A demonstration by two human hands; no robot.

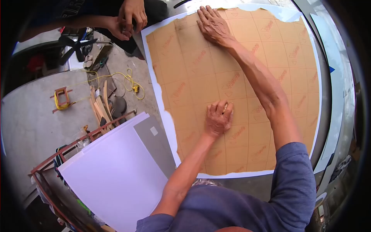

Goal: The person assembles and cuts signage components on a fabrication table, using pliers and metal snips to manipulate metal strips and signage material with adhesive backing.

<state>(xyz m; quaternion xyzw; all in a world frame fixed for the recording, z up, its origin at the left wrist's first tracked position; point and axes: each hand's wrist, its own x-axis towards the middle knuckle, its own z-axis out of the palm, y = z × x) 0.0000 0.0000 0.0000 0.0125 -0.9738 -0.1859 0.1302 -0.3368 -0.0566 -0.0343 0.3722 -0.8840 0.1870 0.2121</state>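
A large white-edged sheet [164, 127] lies in front of me, mostly covered by brown protective paper [201, 85] with repeated red printing and thin grid lines. The paper's edges are ragged, and white shows along the border. My left hand [219, 118] rests on the middle of the paper with its fingers curled closed and a ring-like band on one finger. Whatever might be inside those fingers is hidden. Stretched toward the far edge, my right hand [214, 26] lies flat on the paper, fingers out and holding nothing.
Another person's hands [129, 19] are together beyond the sheet's far left corner. White panels [112, 174] stand on a reddish metal frame [46, 166] at left. A yellow cord [129, 79], wood strips [101, 108] and a black fan blade [76, 47] are on the left side.
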